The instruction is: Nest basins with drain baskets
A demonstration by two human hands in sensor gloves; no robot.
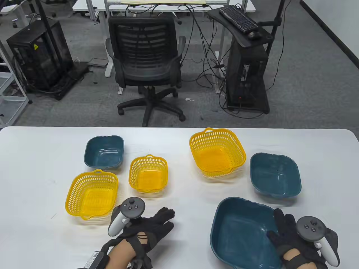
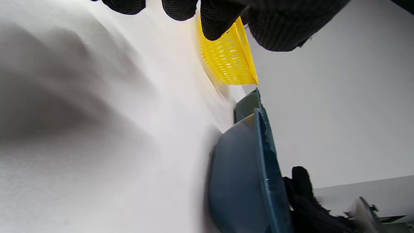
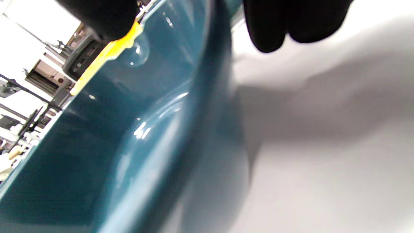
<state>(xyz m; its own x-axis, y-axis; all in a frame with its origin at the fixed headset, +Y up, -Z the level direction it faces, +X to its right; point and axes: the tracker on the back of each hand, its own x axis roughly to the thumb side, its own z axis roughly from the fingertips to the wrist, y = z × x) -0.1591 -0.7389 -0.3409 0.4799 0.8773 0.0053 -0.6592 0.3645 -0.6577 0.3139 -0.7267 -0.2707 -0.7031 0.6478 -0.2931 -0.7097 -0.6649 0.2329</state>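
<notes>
Three blue basins sit on the white table (image 1: 33,157): a small one (image 1: 103,152), a medium one (image 1: 274,175) and a large one (image 1: 241,232) at the front right. There are three yellow drain baskets: a medium one (image 1: 91,193), a small one (image 1: 148,175) and a large one (image 1: 217,152). My right hand (image 1: 280,228) grips the large basin's right rim, thumb inside and fingers outside; the right wrist view shows this rim (image 3: 207,64) close up. My left hand (image 1: 164,221) lies flat on the table with its fingers spread, holding nothing, just below the small basket.
The left wrist view shows the large basket (image 2: 229,61), the large basin (image 2: 245,181) and my right glove (image 2: 307,200) on the rim. A black office chair (image 1: 145,58) and a computer stand (image 1: 246,64) are beyond the table's far edge.
</notes>
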